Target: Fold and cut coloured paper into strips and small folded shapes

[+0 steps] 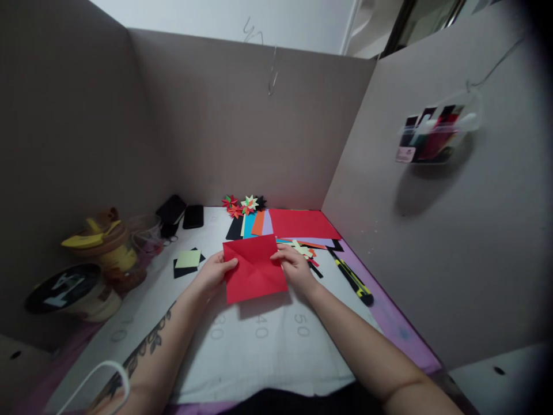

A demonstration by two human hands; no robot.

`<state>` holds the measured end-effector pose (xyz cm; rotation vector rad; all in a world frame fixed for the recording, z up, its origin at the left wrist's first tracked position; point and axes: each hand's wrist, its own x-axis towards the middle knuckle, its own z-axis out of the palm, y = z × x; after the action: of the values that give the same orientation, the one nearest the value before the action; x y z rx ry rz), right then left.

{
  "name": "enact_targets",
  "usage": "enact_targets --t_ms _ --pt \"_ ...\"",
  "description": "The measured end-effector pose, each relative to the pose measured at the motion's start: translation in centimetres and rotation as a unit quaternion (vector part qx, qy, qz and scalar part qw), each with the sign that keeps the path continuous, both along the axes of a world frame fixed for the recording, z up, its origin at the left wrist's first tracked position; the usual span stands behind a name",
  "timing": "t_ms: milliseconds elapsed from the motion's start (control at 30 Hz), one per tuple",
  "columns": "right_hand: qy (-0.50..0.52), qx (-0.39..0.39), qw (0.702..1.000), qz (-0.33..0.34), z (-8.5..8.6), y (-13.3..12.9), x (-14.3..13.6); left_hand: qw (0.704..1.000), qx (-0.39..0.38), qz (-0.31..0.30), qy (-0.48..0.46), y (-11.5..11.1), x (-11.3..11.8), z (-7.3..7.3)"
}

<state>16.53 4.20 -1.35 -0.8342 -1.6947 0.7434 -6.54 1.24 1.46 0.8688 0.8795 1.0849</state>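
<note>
A red square sheet of paper (pixel 254 271) with faint crease lines is held up above the white, numbered work surface, casting a shadow below it. My left hand (pixel 217 271) pinches its left edge, thumb on the front face. On the opposite side my right hand (pixel 294 266) grips the right edge, its fingers closed over the paper. Behind the right hand lie several cut paper strips (pixel 306 251). Left of the left hand rests a small pale green square (pixel 189 259) on top of black paper pieces.
Coloured sheets (pixel 302 223) and folded paper flowers (pixel 242 204) lie at the back. A yellow and black box cutter (pixel 354 282) is at the right. Containers (pixel 103 248), a black-lidded tub (pixel 71 288) and a black phone (pixel 193 217) stand left. A clear bag (pixel 436 135) hangs on the right wall.
</note>
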Motion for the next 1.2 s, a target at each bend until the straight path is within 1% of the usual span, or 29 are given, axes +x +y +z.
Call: enact_targets --t_ms 67,200,300,433,567,633,733,800,867,900,967,1033,1067,1100,1200 --pt "-0.040 -0.003 0.998 0.054 0.2 -0.1 0.3 1.000 -0.007 0.011 -0.001 0.1 -0.1 0.1" --pt "-0.069 -0.030 0.988 0.131 0.4 -0.2 0.5 0.999 -0.026 0.033 0.004 0.2 -0.4 0.2" --pt "-0.061 -0.051 0.983 0.163 0.3 0.0 0.6 0.999 -0.026 0.032 0.003 0.2 -0.5 0.2" --pt "-0.022 -0.084 0.982 0.166 0.2 0.0 0.5 1.000 -0.011 0.013 0.008 0.1 -0.4 0.2" --pt "0.038 -0.111 0.984 0.132 -0.2 0.0 0.1 0.999 0.006 0.004 0.045 0.0 -0.1 0.1" --pt "0.093 -0.126 0.981 0.112 -0.5 0.2 -0.4 0.997 0.015 0.009 0.080 0.0 -0.1 0.1" --pt "0.190 -0.170 0.962 0.095 -0.9 0.3 -1.3 0.992 0.028 0.002 0.121 0.0 -0.2 0.0" --pt "0.238 -0.207 0.946 0.072 -1.0 0.2 -1.9 0.991 0.028 -0.016 0.126 0.0 -0.1 0.0" --pt "0.274 -0.230 0.933 0.027 -1.2 0.2 -2.3 0.993 0.023 -0.022 0.115 0.0 0.2 0.1" --pt "0.289 -0.231 0.929 0.000 -1.2 0.2 -2.5 0.995 0.023 -0.009 0.098 0.0 0.3 0.1" --pt "0.300 -0.215 0.928 -0.051 -1.4 0.3 -2.6 0.997 0.038 0.048 0.048 0.1 0.6 0.2" --pt "0.287 -0.191 0.934 -0.091 -1.6 0.5 -2.6 0.992 0.075 0.105 0.009 0.1 0.9 0.1" --pt "0.278 -0.181 0.937 -0.107 -1.7 0.6 -2.6 0.989 0.095 0.115 0.009 0.1 1.0 0.0" --pt "0.271 -0.176 0.939 -0.120 -1.8 0.6 -2.5 0.987 0.114 0.112 0.024 0.1 1.1 -0.1" --pt "0.272 -0.176 0.937 -0.131 -1.7 0.4 -2.5 0.978 0.146 0.092 0.114 0.1 1.2 -0.8"
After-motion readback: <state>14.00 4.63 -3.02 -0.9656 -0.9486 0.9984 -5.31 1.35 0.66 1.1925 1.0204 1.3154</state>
